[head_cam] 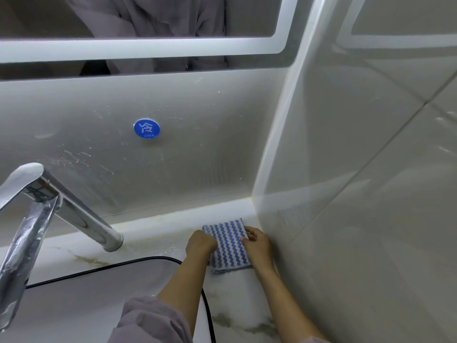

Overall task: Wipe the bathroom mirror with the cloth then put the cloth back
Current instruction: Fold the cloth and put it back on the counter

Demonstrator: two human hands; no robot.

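Observation:
A folded cloth (228,245) with blue and white wavy stripes lies flat on the marble counter (237,305), in the back right corner beside the tiled side wall. My left hand (199,245) curls over the cloth's left edge. My right hand (257,243) pinches its right edge with fingers and thumb. The mirror (148,23) with its lit white border hangs above, at the top of the view, and reflects a grey garment.
A chrome faucet (42,206) rises at the left over the sink basin (86,305), whose black rim curves near my left forearm. A blue round "cold" sticker (147,129) sits on the back wall. The tiled side wall (358,194) stands close on the right.

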